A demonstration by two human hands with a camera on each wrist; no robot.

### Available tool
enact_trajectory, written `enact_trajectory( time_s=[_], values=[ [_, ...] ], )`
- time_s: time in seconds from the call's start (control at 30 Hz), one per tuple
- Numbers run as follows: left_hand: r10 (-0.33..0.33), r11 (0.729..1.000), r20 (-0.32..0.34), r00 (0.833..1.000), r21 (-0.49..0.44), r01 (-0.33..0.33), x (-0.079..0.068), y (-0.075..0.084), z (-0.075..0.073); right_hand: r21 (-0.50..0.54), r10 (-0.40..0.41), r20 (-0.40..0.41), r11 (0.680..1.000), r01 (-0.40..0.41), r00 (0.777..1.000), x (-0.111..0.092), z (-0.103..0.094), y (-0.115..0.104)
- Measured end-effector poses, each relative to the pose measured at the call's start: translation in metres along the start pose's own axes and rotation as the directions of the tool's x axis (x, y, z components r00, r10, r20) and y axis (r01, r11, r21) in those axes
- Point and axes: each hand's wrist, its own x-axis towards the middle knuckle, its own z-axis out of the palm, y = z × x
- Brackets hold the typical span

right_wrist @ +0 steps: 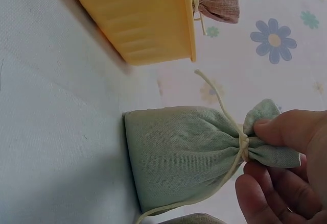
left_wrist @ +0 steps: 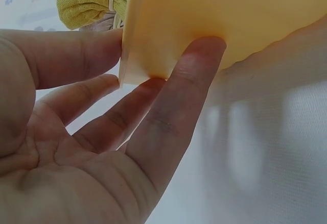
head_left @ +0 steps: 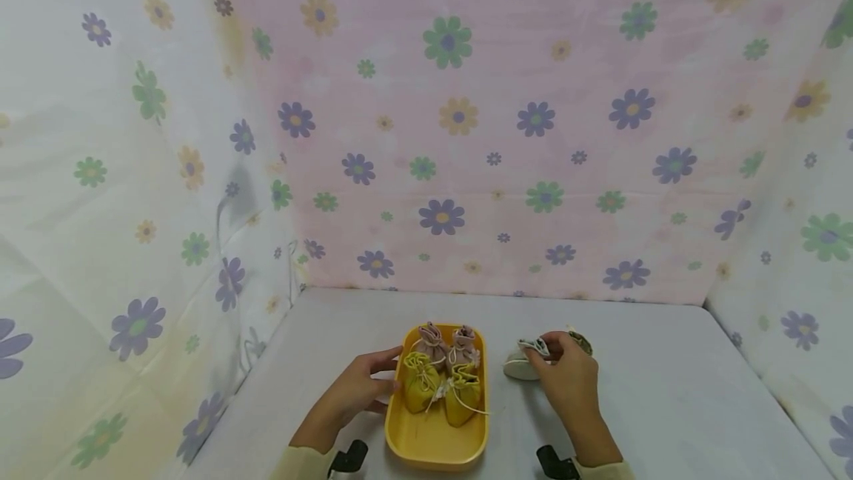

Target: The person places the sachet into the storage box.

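My right hand [head_left: 571, 376] pinches the gathered top of a pale green drawstring pouch [right_wrist: 179, 152], above its cream cord. The pouch's base is down at the white tabletop, to the right of a yellow plastic tray [head_left: 436, 450]. Along the tray's left side, my left hand [head_left: 356, 395] has its fingers extended, fingertips against the outer wall and thumb tip at the rim. Inside the tray sit two yellow pouches, one left [head_left: 421, 387] and one right [head_left: 462, 400], with two pinkish pouches, one left [head_left: 432, 347] and one right [head_left: 463, 350], behind them.
An olive green pouch [head_left: 581, 342] stands just beyond my right hand, mostly hidden by it. Flower-printed cloth [head_left: 493, 258] hangs at the back and both sides of the white table [head_left: 680, 391].
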Motion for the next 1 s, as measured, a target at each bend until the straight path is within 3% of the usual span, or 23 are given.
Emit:
enact_trajectory(
  time_s=[0.3, 0.67, 1.0],
  values=[
    [0.016, 1.000, 0.010, 1.000, -0.027, -0.016, -0.001, -0.001, -0.003, 0.008, -0.054, -0.053, 0.998, 0.055, 0.997, 0.001, 0.001, -0.004],
    [0.001, 0.995, 0.022, 1.000, -0.101, 0.002, 0.003, -0.009, -0.002, 0.044, -0.055, -0.066, 0.997, 0.058, 0.996, -0.002, -0.003, -0.011],
    [0.000, 0.990, -0.046, 0.999, -0.139, -0.006, 0.004, -0.013, 0.000, 0.089, -0.114, -0.061, 0.989, 0.119, 0.992, -0.004, -0.010, -0.027]
  ],
)
